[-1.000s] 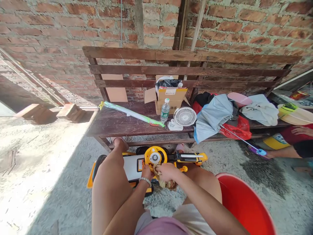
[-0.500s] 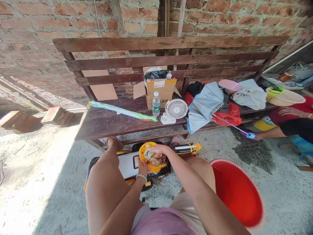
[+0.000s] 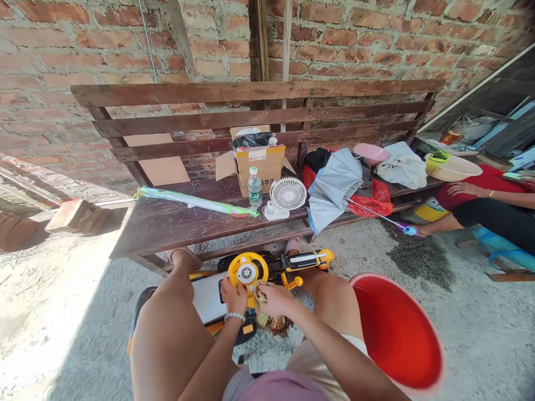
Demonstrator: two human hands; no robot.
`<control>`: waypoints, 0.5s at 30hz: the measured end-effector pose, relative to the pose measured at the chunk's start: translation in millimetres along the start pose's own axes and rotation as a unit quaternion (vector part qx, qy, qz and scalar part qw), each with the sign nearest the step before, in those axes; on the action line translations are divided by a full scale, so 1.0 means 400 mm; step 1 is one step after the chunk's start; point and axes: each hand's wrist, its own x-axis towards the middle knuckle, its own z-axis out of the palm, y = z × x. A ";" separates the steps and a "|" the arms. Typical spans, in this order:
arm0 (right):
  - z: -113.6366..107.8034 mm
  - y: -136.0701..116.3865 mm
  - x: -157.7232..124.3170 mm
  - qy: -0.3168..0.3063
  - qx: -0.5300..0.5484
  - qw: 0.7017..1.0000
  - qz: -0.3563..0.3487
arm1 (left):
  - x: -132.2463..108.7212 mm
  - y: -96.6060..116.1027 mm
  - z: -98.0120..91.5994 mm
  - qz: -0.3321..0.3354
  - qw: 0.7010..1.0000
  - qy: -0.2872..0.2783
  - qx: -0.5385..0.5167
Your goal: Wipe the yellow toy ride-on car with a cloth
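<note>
1. Gripping a tan fibrous bundle [image 3: 261, 309], the right hand [image 3: 276, 299] has its fingers [image 3: 262, 291] closed on the stuff, which now hangs below the wheel instead of lying across it.
2. The left hand [image 3: 232, 297] sits at the lower rim of a round yellow plastic wheel [image 3: 248, 272], its digits bent against the rim; whether they grip cannot be told. A white beaded bracelet [image 3: 234, 317] circles that wrist.
3. The wheel belongs to a long yellow-and-black plastic machine [image 3: 307, 260], set between the person's bare legs on the rough concrete floor [image 3: 472, 334].
4. Near right, a red plastic basin [image 3: 397, 328] tilts beside the right knee.
5. Farther off, a dark wooden bench surface [image 3: 167, 234] carries a cardboard box [image 3: 259, 170], a clear water bottle [image 3: 254, 189], a small white fan [image 3: 288, 193] and a grey-blue folded umbrella [image 3: 332, 189].
6. Far right, a seated co-worker in a red top rests a hand [image 3: 462, 189] on one knee, before a red brick wall [image 3: 334, 39].
</note>
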 end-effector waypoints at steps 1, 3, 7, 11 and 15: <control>-0.016 0.000 0.000 0.026 -0.006 1.000 0.009 | -0.001 -0.007 0.001 0.058 0.997 0.007 0.041; -0.059 -0.005 0.022 0.091 -0.016 0.996 0.017 | -0.001 -0.026 0.007 0.176 0.972 -0.002 0.153; -0.144 -0.029 0.131 0.172 -0.051 0.983 -0.041 | 0.006 -0.067 0.020 0.245 0.912 -0.060 0.324; -0.178 -0.043 0.224 0.098 -0.044 0.994 0.018 | 0.015 -0.084 0.024 0.255 0.892 -0.066 0.369; -0.154 -0.027 0.232 0.055 0.012 0.993 0.103 | 0.020 -0.095 0.027 0.267 0.893 -0.057 0.357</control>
